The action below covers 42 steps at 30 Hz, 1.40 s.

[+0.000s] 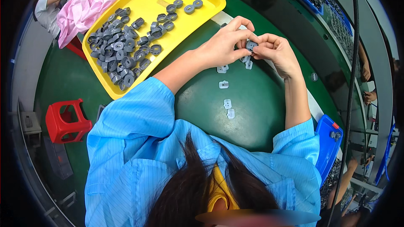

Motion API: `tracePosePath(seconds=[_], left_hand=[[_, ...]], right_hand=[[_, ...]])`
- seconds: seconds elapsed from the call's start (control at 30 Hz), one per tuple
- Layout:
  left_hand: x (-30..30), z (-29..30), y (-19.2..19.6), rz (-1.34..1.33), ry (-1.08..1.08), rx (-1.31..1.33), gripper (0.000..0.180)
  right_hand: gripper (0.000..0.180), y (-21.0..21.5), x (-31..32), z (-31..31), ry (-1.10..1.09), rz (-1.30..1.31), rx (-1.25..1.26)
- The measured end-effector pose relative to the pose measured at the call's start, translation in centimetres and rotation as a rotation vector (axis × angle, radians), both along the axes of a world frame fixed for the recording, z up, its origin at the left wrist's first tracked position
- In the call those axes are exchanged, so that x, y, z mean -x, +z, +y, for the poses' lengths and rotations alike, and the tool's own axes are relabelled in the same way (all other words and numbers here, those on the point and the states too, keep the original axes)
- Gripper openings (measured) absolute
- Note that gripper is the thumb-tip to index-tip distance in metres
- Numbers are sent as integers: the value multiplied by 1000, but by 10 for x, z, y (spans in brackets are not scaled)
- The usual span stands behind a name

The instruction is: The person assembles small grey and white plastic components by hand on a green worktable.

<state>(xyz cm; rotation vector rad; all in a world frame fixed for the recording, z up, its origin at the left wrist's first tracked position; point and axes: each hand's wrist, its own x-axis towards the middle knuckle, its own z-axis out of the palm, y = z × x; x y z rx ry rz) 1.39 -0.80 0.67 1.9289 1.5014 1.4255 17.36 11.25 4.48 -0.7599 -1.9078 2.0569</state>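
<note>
My two hands meet over the far side of the green table [202, 113]. Between the fingertips is a small grey plastic part [251, 45], partly hidden by the fingers. My right hand [277, 54] pinches it between thumb and finger. From the other side, my left hand [229, 44] is closed on it too, with thumb and fingers curled around it. Just below the fingers lie a few small whitish translucent plastic pieces [248, 64]. More such pieces [223, 84] lie spaced out toward me, including a pair [230, 113] nearest my body.
A yellow tray [202, 21] with many grey ring-like parts [120, 46] stands at left, beside pink cloth [90, 6]. A blue tray [326, 143] is at right. A red stool [67, 120] stands on the left. A black cable [352, 80] hangs at right. Other people work beyond.
</note>
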Motion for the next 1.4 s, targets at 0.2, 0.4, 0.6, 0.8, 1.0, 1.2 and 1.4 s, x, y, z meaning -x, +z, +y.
tracePosePath(seconds=[0.2, 0.4, 0.6, 0.8, 1.0, 1.2, 1.4], left_hand=[[-6, 1, -3, 54, 22, -55, 33], [-13, 7, -3, -11, 138, -184, 37], [10, 9, -6, 236, 349, -35, 46], [21, -1, -17, 310, 379, 175, 51], [10, -13, 1, 437, 584, 288, 55], [20, -9, -6, 454, 523, 244, 29], [8, 5, -3, -200, 306, 357, 24]], right_hand=[[18, -8, 5, -8, -92, -101, -513], [21, -22, 9, 3, -61, 253, 88], [23, -36, -7, 46, -341, 10, -288], [23, -39, -19, 47, -412, -226, -1110], [23, -6, -14, -15, 90, -353, -888], [9, -13, -11, -11, 133, -292, -671], [14, -16, -10, 4, 27, -14, -163]])
